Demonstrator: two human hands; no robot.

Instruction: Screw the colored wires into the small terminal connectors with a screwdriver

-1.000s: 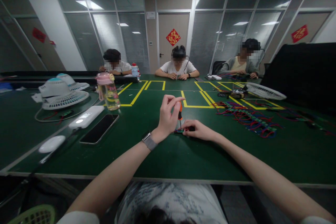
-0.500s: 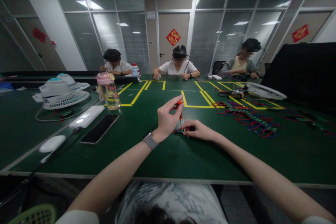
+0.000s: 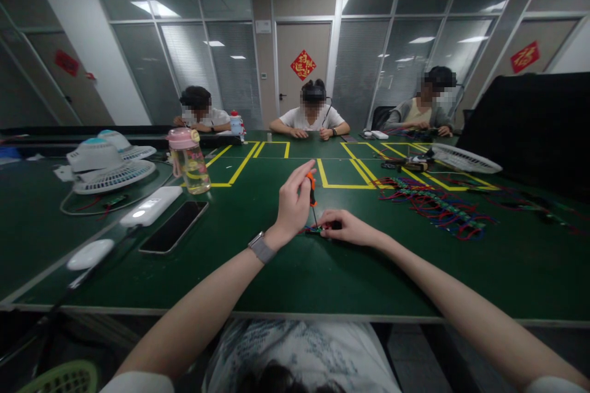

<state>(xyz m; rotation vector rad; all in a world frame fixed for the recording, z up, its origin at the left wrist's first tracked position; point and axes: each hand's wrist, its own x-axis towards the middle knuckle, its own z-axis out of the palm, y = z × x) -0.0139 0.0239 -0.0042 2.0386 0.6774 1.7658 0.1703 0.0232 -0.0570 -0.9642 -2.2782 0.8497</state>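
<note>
Close to upright, a screwdriver (image 3: 312, 193) with an orange and black handle stands with its thin shaft pointing down at a small green circuit board (image 3: 314, 230). My left hand (image 3: 293, 206) is on the handle, its fingers stretched up along it and the thumb hidden. My right hand (image 3: 348, 229) rests on the table and pinches the board's right side between thumb and fingers. Red and blue wires show beside the board. The screwdriver's tip is too small to make out exactly.
Wired circuit boards (image 3: 428, 206) lie in a row at right. To the left are a phone (image 3: 175, 227), a white power bank (image 3: 152, 206), a white oval case (image 3: 91, 254), a drink bottle (image 3: 190, 163) and white fans (image 3: 110, 169). Several people sit across the green table (image 3: 276, 288).
My left hand has turned around the handle, its fingers now straighter and closer together, and the screwdriver leans slightly left. My right hand stays on the board. Across the table, a person's hand has left a small cylinder.
</note>
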